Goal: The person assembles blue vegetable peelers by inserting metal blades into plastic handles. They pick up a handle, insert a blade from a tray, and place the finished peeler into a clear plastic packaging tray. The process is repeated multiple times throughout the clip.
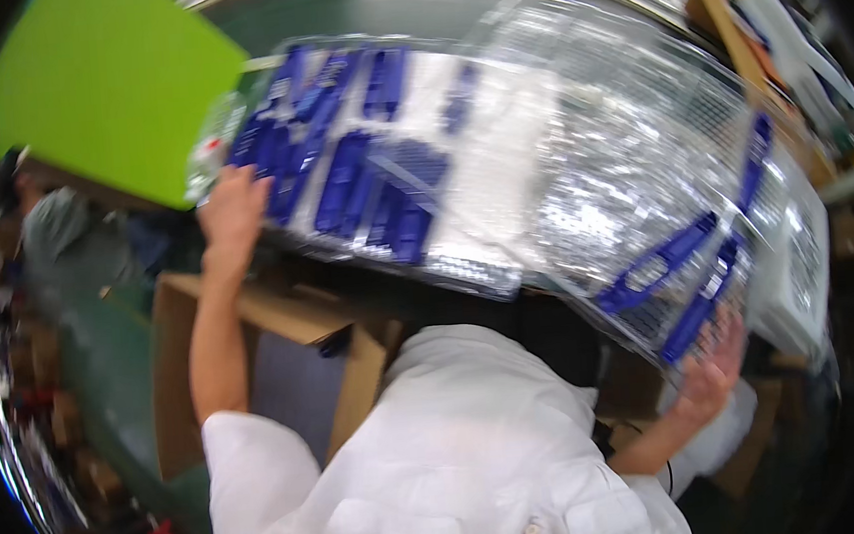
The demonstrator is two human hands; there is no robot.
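Observation:
A clear plastic tray (478, 273) lies on the bench, holding several long dark-blue plastic parts (342, 185) in its left portion. At its near left corner my left hand (230, 214) is closed on the rim, with blue parts right beside the fingertips; motion smears them. On the right, clear plastic trays (605, 168) lie in a glossy stack. Loose blue parts rest over their near right area, among them an open-framed one (659, 264) and a slim one (703, 300). Close to the slim part's lower end, my right hand (711, 370) has its fingers stretched out, blurred, and apparently holds nothing.
A bright green panel (111, 81) rises at the far left, with a crumpled clear bag (215, 148) against its edge. Below my left arm stands an open cardboard box (180, 377). White foam-like packaging (792, 258) sits right of the trays. More cardboard (730, 32) is at the far right.

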